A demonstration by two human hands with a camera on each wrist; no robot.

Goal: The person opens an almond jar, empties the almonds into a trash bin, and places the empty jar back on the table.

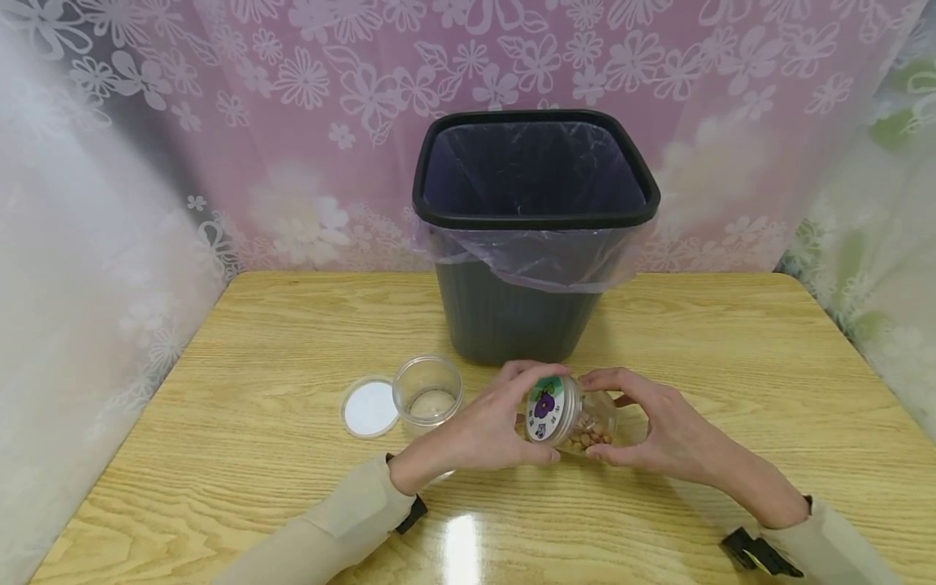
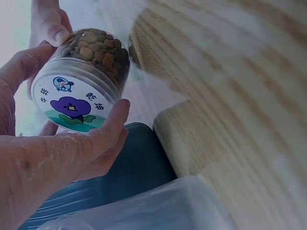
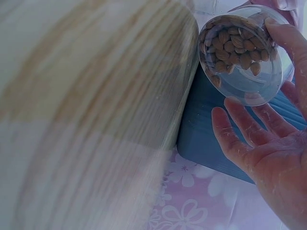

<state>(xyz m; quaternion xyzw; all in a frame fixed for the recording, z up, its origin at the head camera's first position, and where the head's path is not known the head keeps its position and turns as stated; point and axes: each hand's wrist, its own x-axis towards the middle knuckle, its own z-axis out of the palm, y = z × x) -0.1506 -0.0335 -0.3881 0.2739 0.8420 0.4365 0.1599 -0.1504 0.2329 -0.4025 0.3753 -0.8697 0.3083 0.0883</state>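
Below centre, left hand [image 1: 491, 426] curls fingers round the lid [image 1: 547, 409], right hand [image 1: 671, 431] round the jar [image 1: 594, 422]; likely light, stiff, slick: grip its sides.

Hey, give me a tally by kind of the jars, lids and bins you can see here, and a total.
Clear plastic jars: 2 (almond jar, open jar)
Lids: 2 (printed lid on the almond jar, loose lid beside the open jar)
Bins: 1 (lined waste bin)
Total: 5
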